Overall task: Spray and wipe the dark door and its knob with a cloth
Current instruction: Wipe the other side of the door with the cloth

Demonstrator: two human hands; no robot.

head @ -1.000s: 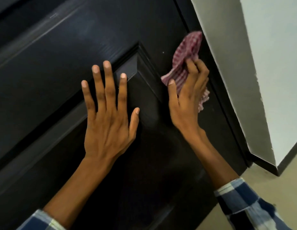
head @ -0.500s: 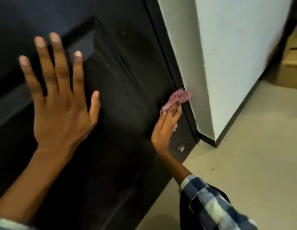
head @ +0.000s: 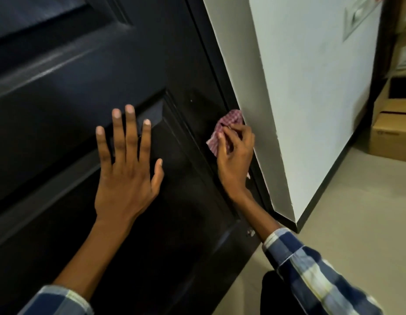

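Head view, landmark: white wall corner (head: 261,110), standing at the right edge of the door (head: 88,92).
Right hand (head: 233,160): fingers curled around the cloth (head: 228,122), pressing it on the door edge right against the wall corner.
Left hand (head: 127,169): fingers straight and spread, flat on the recessed panel, well left of the wall corner, holding nothing.
Change over 1 s: cloth swept down the edge strip to near the foot of the wall corner at 0.5 s back, now raised again partway; left hand kept flat on the panel throughout.
Meaning: up-and-down strokes along the strip beside the frame, probably finishing this edge; left hand likely steadying the door.
Knob: not in view, so cannot tell whether wiped.
Spray bottle: not in view.
Beyond the wall corner: cardboard boxes (head: 392,130) on the floor.
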